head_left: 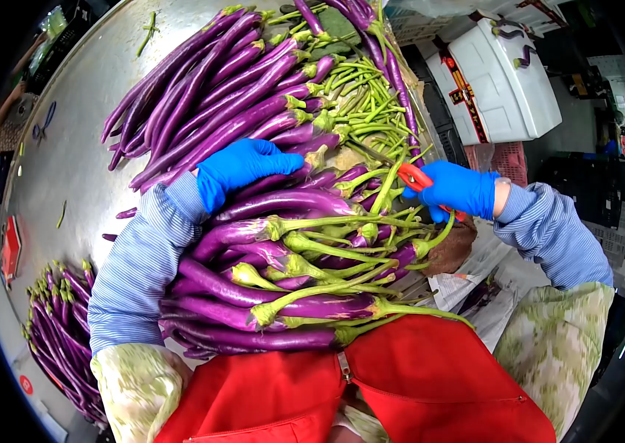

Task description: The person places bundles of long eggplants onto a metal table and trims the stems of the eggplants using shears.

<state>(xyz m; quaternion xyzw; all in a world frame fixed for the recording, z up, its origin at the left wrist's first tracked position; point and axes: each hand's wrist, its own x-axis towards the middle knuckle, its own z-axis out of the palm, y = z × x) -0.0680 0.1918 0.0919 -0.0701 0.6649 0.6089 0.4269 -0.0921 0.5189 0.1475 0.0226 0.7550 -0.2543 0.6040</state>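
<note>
My left hand (246, 166), in a blue glove, is closed on a purple eggplant (264, 181) near its stem end. In my right hand (453, 190), also blue-gloved, are red-handled scissors (416, 177), their blades pointing left toward the stems. Below my hands lies a heap of long-stemmed eggplants (275, 295), stems to the right. Above my left hand, a row of short-stemmed eggplants (231, 88) is stacked. Cut green stems (368, 96) are piled beside their stem ends.
The metal table (69, 140) holds another eggplant pile (65, 340) at lower left and blue scissors (45, 122). A white box (504, 81) stands upper right, near a pink basket (508, 162). Newspaper (453, 288) lies right of the heap. Part of another person (14, 118) shows far left.
</note>
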